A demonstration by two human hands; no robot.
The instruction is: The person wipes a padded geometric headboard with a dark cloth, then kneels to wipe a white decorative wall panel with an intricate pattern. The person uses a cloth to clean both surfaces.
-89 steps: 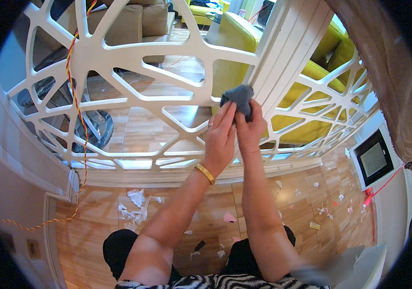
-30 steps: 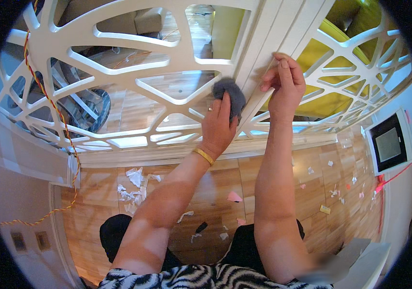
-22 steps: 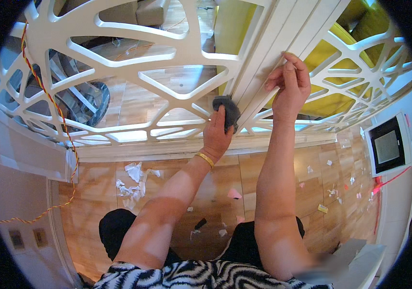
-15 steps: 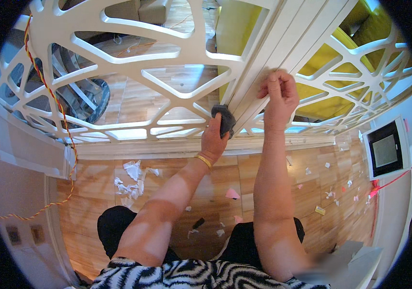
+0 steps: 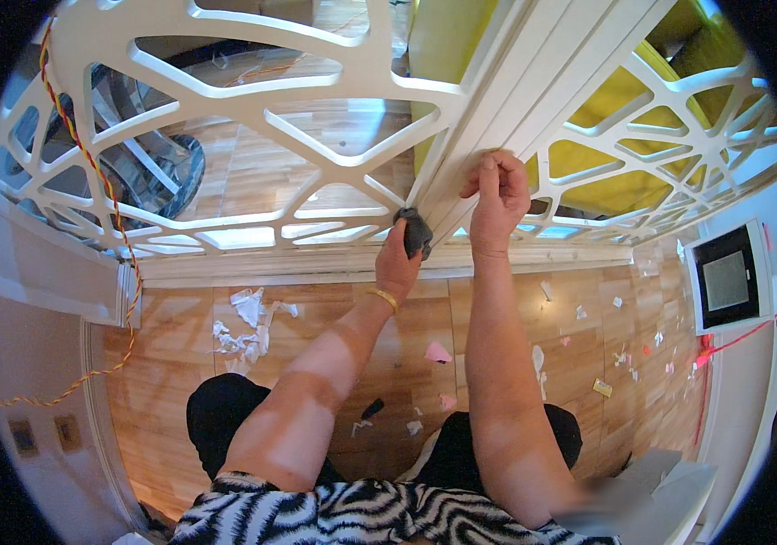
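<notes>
A bunched dark grey cloth (image 5: 416,234) is gripped in my left hand (image 5: 396,271), pressed to the foot of the white grooved post (image 5: 520,100) where it meets the white cut-out lattice panel (image 5: 329,173). Higher and to the right, my right hand (image 5: 499,202) has its fingers curled together against the post's face. Whatever those fingers may pinch is too small or hidden to make out. A yellow band circles my left wrist.
Torn white paper (image 5: 245,322) and pink scraps (image 5: 438,352) litter the wooden floor. A twisted yellow-red cord (image 5: 98,168) hangs at left. On the right stands a white-framed black panel (image 5: 729,277). A second lattice panel (image 5: 629,168) adjoins the post, yellow surfaces behind it.
My right hand has come down and left along the post, closer to my left hand. The left hand with the cloth has shifted slightly lower.
</notes>
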